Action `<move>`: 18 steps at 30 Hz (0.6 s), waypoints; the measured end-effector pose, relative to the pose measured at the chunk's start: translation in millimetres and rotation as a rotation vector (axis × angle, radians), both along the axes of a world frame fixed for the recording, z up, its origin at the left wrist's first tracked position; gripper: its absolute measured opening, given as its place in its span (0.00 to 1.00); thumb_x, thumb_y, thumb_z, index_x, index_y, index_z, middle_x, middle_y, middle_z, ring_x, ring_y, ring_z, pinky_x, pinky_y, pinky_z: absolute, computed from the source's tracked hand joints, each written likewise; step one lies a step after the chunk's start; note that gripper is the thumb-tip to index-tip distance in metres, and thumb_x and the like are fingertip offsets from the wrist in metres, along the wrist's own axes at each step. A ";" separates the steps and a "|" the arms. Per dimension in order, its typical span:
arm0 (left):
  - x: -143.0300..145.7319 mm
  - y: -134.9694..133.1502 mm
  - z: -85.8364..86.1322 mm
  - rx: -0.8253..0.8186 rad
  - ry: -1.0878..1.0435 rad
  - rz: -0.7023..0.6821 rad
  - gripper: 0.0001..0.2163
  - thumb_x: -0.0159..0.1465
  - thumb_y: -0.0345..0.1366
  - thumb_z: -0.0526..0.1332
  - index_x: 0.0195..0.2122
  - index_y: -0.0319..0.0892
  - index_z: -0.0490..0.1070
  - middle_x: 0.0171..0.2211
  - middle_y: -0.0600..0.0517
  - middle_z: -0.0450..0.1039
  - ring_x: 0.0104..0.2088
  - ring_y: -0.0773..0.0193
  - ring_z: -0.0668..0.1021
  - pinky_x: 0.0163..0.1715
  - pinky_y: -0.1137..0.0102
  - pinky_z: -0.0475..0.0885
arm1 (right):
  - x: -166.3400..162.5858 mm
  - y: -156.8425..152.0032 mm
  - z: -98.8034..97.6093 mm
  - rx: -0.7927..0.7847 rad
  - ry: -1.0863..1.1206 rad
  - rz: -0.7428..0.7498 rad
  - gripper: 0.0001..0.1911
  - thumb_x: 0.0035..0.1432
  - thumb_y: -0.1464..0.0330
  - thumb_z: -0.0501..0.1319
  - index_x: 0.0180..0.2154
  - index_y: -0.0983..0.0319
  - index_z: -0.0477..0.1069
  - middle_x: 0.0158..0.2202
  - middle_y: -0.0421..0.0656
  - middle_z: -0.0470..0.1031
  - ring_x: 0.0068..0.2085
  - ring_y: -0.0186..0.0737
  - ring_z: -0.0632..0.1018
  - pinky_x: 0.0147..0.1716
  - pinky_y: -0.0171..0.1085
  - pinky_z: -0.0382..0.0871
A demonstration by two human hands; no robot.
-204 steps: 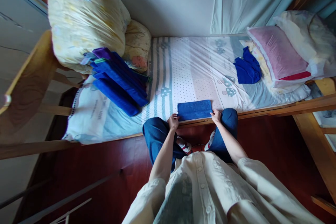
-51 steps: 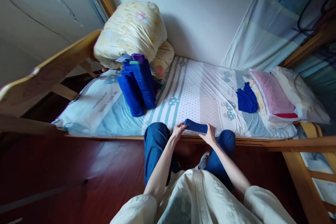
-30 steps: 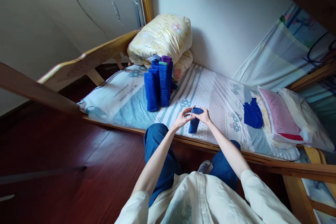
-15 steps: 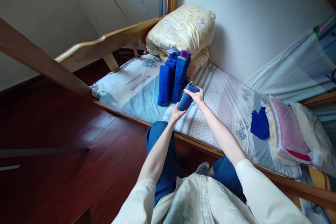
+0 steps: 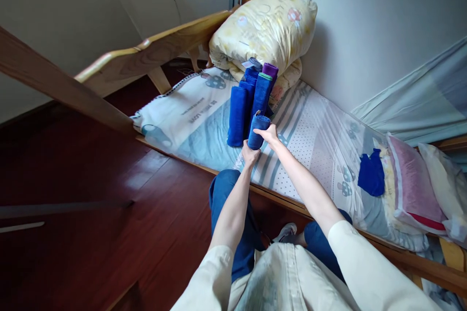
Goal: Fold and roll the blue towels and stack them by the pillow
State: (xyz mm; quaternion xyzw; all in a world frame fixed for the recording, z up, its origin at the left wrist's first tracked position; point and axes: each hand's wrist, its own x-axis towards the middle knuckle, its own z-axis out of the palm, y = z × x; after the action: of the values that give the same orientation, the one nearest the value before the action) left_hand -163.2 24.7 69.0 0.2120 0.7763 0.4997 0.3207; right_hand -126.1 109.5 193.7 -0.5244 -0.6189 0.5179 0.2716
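A rolled blue towel (image 5: 256, 132) stands on end on the mattress (image 5: 314, 131), right beside a row of upright rolled blue towels (image 5: 245, 107), one with a purple top. My left hand (image 5: 250, 155) cups the roll's lower end from the front. My right hand (image 5: 269, 132) is closed on its upper right side. Both arms reach forward from my cream sleeves over my knees in blue trousers.
A folded yellow quilt (image 5: 262, 26) sits behind the towel row against the wall. A crumpled blue cloth (image 5: 371, 175) lies near a pink pillow (image 5: 414, 180) at the right. The wooden bed rail (image 5: 153, 53) and a slanting beam (image 5: 62, 87) run at the left over dark red floor.
I lifted the folded towel from the bed's front edge, turned it upright and carried it left to the row of rolled towels. My view swung left.
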 end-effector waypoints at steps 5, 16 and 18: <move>-10.4 12.7 -0.2 0.006 0.060 0.016 0.28 0.49 0.32 0.67 0.53 0.42 0.66 0.45 0.43 0.78 0.50 0.45 0.79 0.51 0.57 0.72 | -10.1 23.9 -0.2 0.058 0.063 0.043 0.30 0.39 0.59 0.78 0.44 0.63 0.76 0.46 0.47 0.83 0.47 0.46 0.82 0.53 0.46 0.77; -10.4 24.6 -2.7 -0.081 0.079 0.069 0.31 0.52 0.30 0.64 0.59 0.39 0.62 0.55 0.37 0.69 0.60 0.38 0.71 0.60 0.48 0.66 | -28.4 56.4 -22.6 0.097 0.008 0.089 0.31 0.45 0.60 0.76 0.50 0.62 0.73 0.49 0.46 0.82 0.51 0.44 0.81 0.59 0.48 0.72; -8.3 25.8 -3.2 -0.080 0.107 0.077 0.31 0.52 0.29 0.64 0.59 0.39 0.62 0.56 0.36 0.68 0.61 0.39 0.69 0.61 0.48 0.65 | -27.1 58.5 -28.2 0.099 0.009 0.094 0.32 0.46 0.60 0.76 0.52 0.62 0.72 0.50 0.47 0.81 0.52 0.44 0.80 0.60 0.48 0.71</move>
State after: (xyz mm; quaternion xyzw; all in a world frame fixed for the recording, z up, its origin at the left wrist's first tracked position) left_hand -171.5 50.5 65.8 0.1954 0.8192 0.4682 0.2673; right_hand -153.2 168.0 165.5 -0.4781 -0.6665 0.5013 0.2754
